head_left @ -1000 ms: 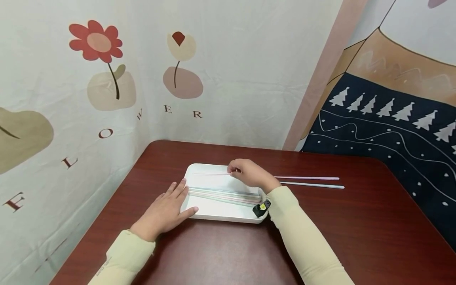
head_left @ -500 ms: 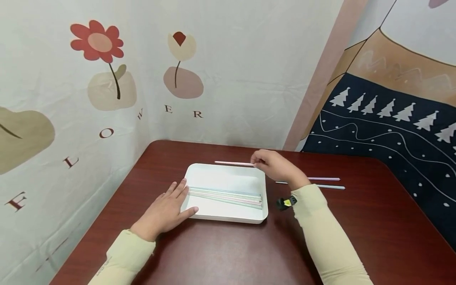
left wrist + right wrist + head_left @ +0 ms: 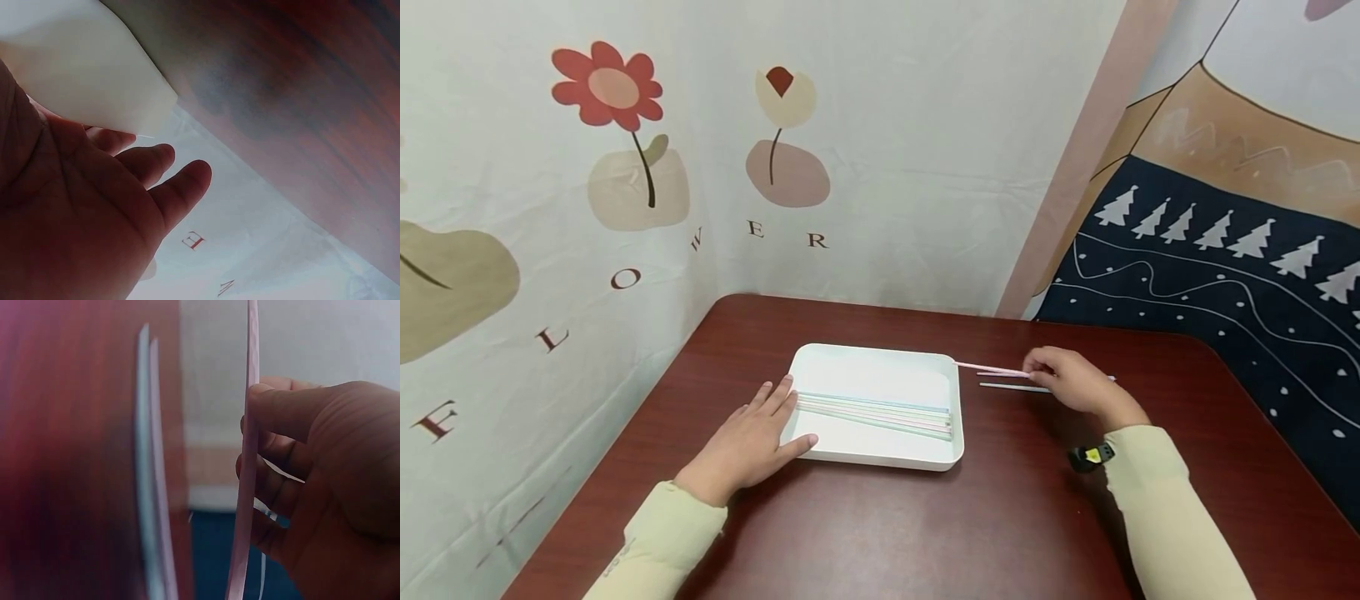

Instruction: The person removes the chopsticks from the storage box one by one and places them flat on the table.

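Note:
My right hand (image 3: 1075, 382) pinches a thin pink straw (image 3: 248, 469) between thumb and fingertips, above the table to the right of the tray. Beneath it, a light blue straw (image 3: 1007, 387) and a lilac straw (image 3: 159, 437) lie side by side on the table, partly covered by the hand in the head view. My left hand (image 3: 748, 446) rests with spread, straight fingers on the left edge of the white tray (image 3: 872, 367). Several pale straws (image 3: 880, 416), blue, green and pink, lie lengthwise inside the tray.
The dark red wooden table (image 3: 887, 542) bears the tray near its middle. A white curtain (image 3: 917, 167) with printed flowers hangs behind and to the left. A dark blue patterned cloth (image 3: 1225, 283) hangs at the right.
My right hand has lifted the pink straw out of the tray and carried it right, over the two straws on the table. The left hand stays on the tray edge.

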Demonstrator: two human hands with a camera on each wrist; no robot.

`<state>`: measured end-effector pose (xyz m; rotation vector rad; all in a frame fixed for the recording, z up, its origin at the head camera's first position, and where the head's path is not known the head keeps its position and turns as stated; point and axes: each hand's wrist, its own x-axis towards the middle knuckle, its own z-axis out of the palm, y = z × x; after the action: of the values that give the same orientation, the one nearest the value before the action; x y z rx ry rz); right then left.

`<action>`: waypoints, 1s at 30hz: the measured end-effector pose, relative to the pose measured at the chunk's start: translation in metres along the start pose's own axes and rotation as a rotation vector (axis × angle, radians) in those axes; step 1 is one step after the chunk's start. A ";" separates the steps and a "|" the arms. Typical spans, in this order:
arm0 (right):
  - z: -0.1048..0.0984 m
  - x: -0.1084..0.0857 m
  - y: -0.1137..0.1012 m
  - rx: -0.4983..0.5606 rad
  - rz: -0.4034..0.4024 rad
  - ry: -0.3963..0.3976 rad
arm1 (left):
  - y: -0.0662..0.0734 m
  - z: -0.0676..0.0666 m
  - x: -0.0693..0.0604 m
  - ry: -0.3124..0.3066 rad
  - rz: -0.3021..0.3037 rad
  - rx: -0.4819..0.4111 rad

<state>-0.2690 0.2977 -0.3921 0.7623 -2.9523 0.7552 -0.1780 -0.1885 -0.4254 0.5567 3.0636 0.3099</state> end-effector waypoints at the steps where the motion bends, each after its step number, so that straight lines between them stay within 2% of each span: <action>1: 0.000 -0.005 0.006 -0.004 0.017 -0.001 | 0.000 0.000 0.000 0.000 0.001 0.001; 5: 0.001 -0.021 0.026 -0.026 0.071 -0.011 | -0.001 -0.001 0.000 0.002 0.001 0.005; 11: 0.007 -0.030 0.041 -0.051 0.059 -0.032 | 0.000 -0.002 0.000 0.002 -0.004 -0.005; 30: 0.015 -0.035 0.043 -0.111 0.038 -0.057 | 0.000 0.000 0.001 -0.005 0.001 -0.002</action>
<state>-0.2559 0.3398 -0.4294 0.7346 -3.0366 0.5743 -0.1787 -0.1886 -0.4252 0.5574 3.0585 0.3107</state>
